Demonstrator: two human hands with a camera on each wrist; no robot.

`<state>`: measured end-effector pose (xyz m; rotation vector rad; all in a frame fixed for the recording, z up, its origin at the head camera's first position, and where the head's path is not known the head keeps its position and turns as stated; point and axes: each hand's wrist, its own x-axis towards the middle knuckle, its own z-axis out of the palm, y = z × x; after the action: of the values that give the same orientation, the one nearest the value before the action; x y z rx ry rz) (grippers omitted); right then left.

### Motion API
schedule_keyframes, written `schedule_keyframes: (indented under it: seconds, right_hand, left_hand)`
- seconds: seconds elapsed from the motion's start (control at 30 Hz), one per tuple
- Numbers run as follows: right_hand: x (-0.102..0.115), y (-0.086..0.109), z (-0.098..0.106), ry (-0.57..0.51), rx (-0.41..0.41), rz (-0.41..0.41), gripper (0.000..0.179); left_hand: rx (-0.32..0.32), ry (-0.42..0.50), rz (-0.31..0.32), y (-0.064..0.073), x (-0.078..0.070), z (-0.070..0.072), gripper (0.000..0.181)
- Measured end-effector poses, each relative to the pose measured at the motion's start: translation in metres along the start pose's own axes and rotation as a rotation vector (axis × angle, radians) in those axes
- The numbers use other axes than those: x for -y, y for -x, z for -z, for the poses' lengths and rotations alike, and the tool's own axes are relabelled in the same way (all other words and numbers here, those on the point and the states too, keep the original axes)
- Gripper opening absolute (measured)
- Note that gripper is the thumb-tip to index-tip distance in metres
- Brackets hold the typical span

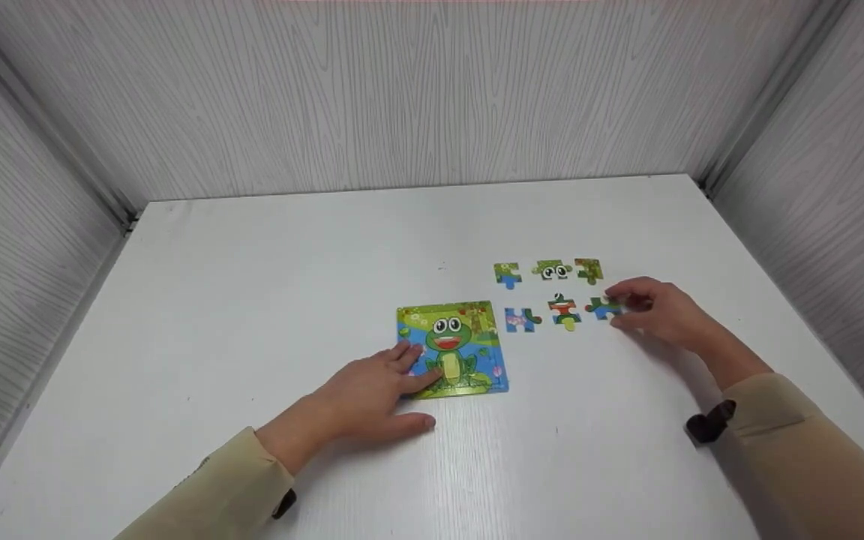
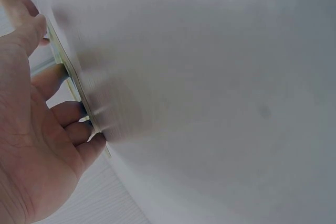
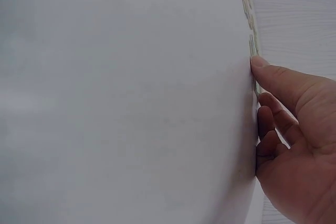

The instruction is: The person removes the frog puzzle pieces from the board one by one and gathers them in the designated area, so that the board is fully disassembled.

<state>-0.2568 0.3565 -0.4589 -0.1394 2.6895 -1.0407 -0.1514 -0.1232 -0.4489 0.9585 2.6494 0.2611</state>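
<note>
A square frog puzzle board (image 1: 477,341) lies flat on the table near its middle. My left hand (image 1: 368,390) rests on its lower left part with fingers spread, the thumb on the table below it. In the left wrist view, the fingertips of that hand (image 2: 42,124) meet the board's thin edge. To the right of the board, my right hand (image 1: 664,311) pinches a blue and green puzzle piece (image 1: 603,308) between thumb and index finger, flat on the table. The right wrist view shows this hand (image 3: 299,124) with its other fingers curled against the tabletop.
More loose pieces lie in two rows: a frog-mouth piece (image 1: 564,309), a pink and blue piece (image 1: 520,320), a frog-eyes piece (image 1: 553,271), and two corner pieces (image 1: 508,274) at the back. Grey wood-grain panels (image 1: 402,97) wall the white table (image 1: 267,277).
</note>
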Motion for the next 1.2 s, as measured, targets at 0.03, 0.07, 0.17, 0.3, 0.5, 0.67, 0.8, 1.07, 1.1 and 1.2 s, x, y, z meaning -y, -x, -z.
schedule_keyframes:
  seconds: [0.03,0.07,0.17,0.3,0.5,0.67,0.8,1.07,1.1,1.2]
  right_hand:
    - [0.0,0.0,0.0,0.0,0.0,0.001,0.051]
    - [0.0,0.001,0.0,-0.001,0.001,0.001,0.052]
    - [0.001,0.002,0.001,-0.005,0.007,-0.004,0.054]
    - [0.005,0.003,0.006,-0.005,0.004,-0.008,0.056]
    - [0.02,0.003,0.014,-0.006,-0.028,0.015,0.055]
    - [0.042,0.004,0.009,0.028,-0.059,0.124,0.049]
    - [0.066,0.005,-0.004,0.08,-0.054,0.229,0.044]
    - [0.116,0.012,-0.044,0.082,0.004,0.393,0.041]
    - [0.122,0.013,-0.05,0.078,0.016,0.414,0.04]
    - [0.139,0.016,-0.066,0.074,0.055,0.46,0.039]
  left_hand:
    - [-0.001,0.0,-0.004,0.0,0.0,0.0,0.073]
    - [-0.002,-0.001,-0.008,0.0,0.0,0.0,0.073]
    - [-0.004,-0.004,-0.016,-0.001,0.001,0.0,0.073]
    - [0.005,-0.008,-0.007,-0.002,0.002,0.0,0.075]
    - [0.022,-0.016,0.009,-0.003,0.002,0.003,0.076]
    - [0.023,-0.016,0.012,-0.003,0.003,0.007,0.075]
    - [0.012,-0.014,0.018,-0.002,0.006,0.009,0.072]
    - [-0.039,0.01,0.017,-0.005,0.013,0.01,0.07]
    - [-0.048,0.014,0.015,-0.006,0.013,0.011,0.07]
    - [-0.066,0.024,0.023,-0.006,0.016,0.014,0.071]
